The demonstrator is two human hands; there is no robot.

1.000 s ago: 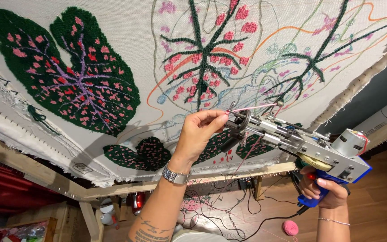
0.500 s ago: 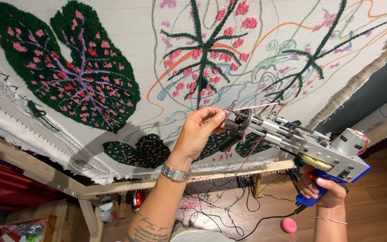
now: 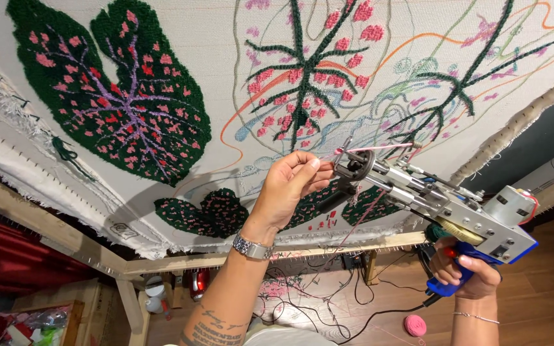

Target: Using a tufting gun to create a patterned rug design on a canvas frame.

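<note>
Left hand (image 3: 288, 189) was raised in front of the stretched tufting cloth (image 3: 226, 115), fingertips (image 3: 312, 165) pinched together on a strand of pink yarn (image 3: 373, 147) right at the nose of the tufting gun (image 3: 431, 198). The yarn ran taut from the pinch across the top of the gun's front end; a second length hung loose under the barrel.

Right hand (image 3: 466, 275) was clamped around the gun's blue handle, low and to the right of the left hand. The gun pointed up-left, with its nose just beside the left fingers and close to the cloth; I could not tell whether it touched.

Edges:
- The wooden frame rail (image 3: 328, 247) passed just below the left wrist, with a wristwatch (image 3: 252, 246) level with it.
- The cloth's frayed right edge (image 3: 520, 122) ran diagonally above the right hand, near the gun's motor end.
- A finished dark green leaf with pink spots (image 3: 117, 102) sat well left of the left hand; a smaller tufted leaf (image 3: 206, 211) lay just left of the wrist.
- A half-tufted green-and-pink leaf (image 3: 302, 70) sat directly above the left hand.

Open room:
- Wood floor below both hands, with black cables (image 3: 328, 307) tangled between the forearms.
- A pink yarn ball (image 3: 415, 325) lay on the floor between the arms, nearer the right.
- A white cylinder (image 3: 553, 170) stood to the right, above the right hand and apart from the gun.
</note>
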